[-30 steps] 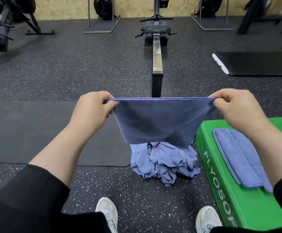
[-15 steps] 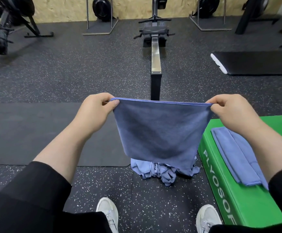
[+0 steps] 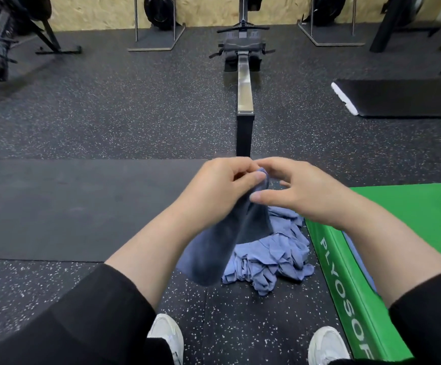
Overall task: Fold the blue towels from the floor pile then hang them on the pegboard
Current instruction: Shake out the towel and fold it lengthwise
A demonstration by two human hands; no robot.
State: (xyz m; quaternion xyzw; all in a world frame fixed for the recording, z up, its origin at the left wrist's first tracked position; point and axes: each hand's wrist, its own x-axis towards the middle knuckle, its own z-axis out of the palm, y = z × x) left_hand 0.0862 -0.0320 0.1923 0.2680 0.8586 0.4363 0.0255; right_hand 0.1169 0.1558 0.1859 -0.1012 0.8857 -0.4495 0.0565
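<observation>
The hands were brought together, and the towel [image 3: 229,233] was doubled. Its top was pinched in the left hand [image 3: 222,191]; the right hand [image 3: 301,193] was loosely spread beside it. Soft cloth hung above the crumpled pile [image 3: 274,254].

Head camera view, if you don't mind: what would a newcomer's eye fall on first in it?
Probably the two hands meeting mid-frame: the left hand pinches a dark blue towel that hangs folded below it, and the right hand hovers beside it with fingers loose. Under them a crumpled pile of blue towels lies on the speckled floor, beside the bright green plyo box at right.
</observation>
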